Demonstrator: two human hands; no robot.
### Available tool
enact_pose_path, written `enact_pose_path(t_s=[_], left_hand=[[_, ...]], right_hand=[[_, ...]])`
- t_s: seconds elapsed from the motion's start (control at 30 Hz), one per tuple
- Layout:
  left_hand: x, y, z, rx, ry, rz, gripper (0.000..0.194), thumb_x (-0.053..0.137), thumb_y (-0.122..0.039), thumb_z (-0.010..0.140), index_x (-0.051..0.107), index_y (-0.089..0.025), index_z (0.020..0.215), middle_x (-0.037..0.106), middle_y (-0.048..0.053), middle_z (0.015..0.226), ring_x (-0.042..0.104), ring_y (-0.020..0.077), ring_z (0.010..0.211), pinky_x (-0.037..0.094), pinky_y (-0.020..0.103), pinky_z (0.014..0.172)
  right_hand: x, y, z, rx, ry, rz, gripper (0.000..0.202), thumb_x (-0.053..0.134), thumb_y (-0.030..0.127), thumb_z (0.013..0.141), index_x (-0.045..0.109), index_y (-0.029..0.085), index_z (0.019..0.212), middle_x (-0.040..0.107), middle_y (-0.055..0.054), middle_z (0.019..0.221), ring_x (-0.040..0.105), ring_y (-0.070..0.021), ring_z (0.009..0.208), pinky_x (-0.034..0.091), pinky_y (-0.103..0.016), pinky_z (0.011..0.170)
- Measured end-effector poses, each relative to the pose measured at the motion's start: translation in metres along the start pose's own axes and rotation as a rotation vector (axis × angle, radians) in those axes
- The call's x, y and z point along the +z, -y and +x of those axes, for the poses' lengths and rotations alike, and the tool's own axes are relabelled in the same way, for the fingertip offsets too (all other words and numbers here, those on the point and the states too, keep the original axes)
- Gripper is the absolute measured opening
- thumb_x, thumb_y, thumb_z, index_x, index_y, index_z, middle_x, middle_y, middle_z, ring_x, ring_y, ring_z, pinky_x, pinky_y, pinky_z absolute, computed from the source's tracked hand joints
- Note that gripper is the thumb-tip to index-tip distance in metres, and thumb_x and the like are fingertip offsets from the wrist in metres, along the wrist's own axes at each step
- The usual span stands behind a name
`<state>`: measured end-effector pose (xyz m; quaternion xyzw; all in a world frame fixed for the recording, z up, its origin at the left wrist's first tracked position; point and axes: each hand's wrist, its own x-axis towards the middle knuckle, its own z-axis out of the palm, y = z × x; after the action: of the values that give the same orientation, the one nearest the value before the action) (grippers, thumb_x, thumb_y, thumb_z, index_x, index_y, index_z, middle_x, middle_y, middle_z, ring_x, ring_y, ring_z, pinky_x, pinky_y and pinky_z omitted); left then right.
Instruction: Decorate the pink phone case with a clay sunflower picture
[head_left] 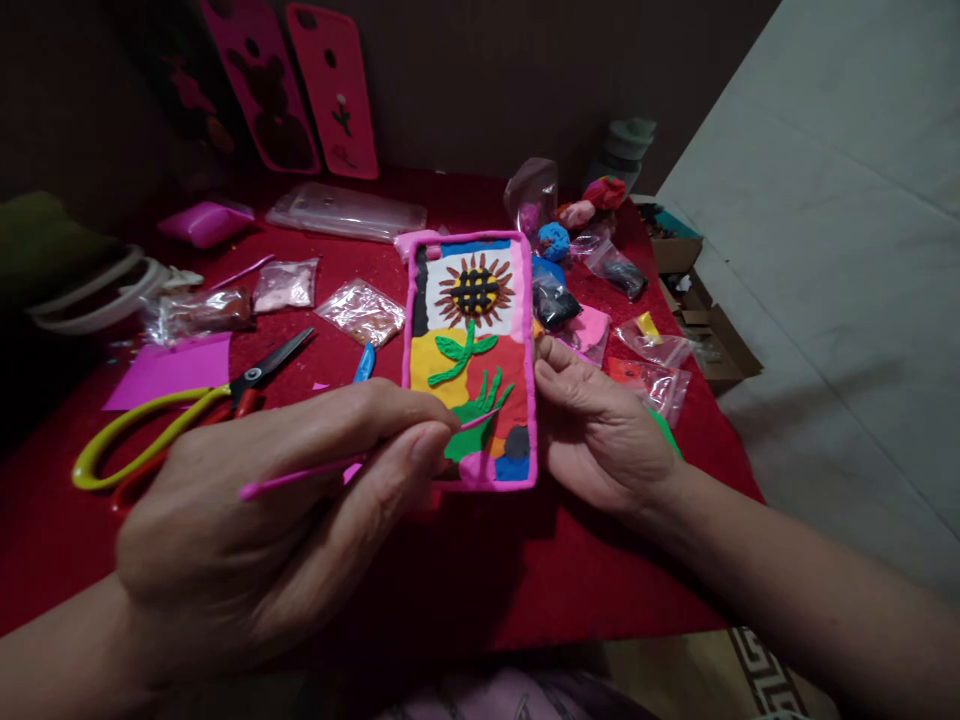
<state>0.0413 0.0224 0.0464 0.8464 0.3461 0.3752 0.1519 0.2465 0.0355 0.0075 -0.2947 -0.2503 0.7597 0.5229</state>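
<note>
My right hand (600, 425) grips the right edge of a phone case (439, 365) covered in coloured modelling clay, tilted up above the table. On it are a sunflower with a brown and yellow head, green leaves, and patches of several colours inside a pink rim. Pinched between the thumb and fingers of my left hand (300, 500) is a thin pink modelling tool (300, 477). Its tip lies over the green clay shape near the case's lower right, though I cannot tell whether it touches. My left hand covers the case's lower left corner.
Yellow-handled scissors (161, 430) and a blue cutter (365, 362) lie left on the red cloth (600, 570). Bagged clay (360, 310) and a clear case (345, 210) sit behind. Two pink cases (337, 100) lean on the wall; cardboard boxes (712, 340) stand right.
</note>
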Motion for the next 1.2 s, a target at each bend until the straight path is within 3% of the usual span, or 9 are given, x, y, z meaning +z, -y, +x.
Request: enact_pose_path(t_s=[0.27,0.77,1.2], left_hand=[[-0.0041,-0.0017,-0.0010,-0.017,0.019,-0.001,0.021,0.049,-0.019,0.096,0.067,-0.028,0.090,0.068,-0.008,0.066,0.063,0.0046,0.051,0.047,0.012,0.046],[-0.0035,-0.0019,-0.0023,-0.025,-0.008,-0.010,0.019,0.050,-0.019,0.097,0.067,-0.027,0.096,0.069,-0.007,0.068,0.066,0.0050,0.057,0.050,0.011,0.051],[-0.0010,0.0000,-0.0054,-0.032,-0.010,-0.005,0.018,0.050,-0.019,0.098,0.066,-0.027,0.096,0.069,-0.008,0.068,0.067,0.0055,0.056,0.050,0.012,0.051]], right_hand=[[0.0001,0.0010,0.0007,0.007,-0.009,0.020,0.011,0.069,0.018,0.080,0.061,0.025,0.081,0.068,0.003,0.087,0.066,-0.0159,0.085,0.050,-0.040,0.103],[0.0020,0.0009,0.0010,0.010,-0.008,0.020,0.009,0.067,0.016,0.083,0.061,0.023,0.079,0.066,0.002,0.081,0.065,-0.0144,0.077,0.056,-0.035,0.093],[0.0019,0.0011,-0.0005,0.026,0.001,0.009,0.010,0.070,0.018,0.080,0.062,0.024,0.080,0.067,0.003,0.077,0.065,-0.0156,0.074,0.053,-0.041,0.098]])
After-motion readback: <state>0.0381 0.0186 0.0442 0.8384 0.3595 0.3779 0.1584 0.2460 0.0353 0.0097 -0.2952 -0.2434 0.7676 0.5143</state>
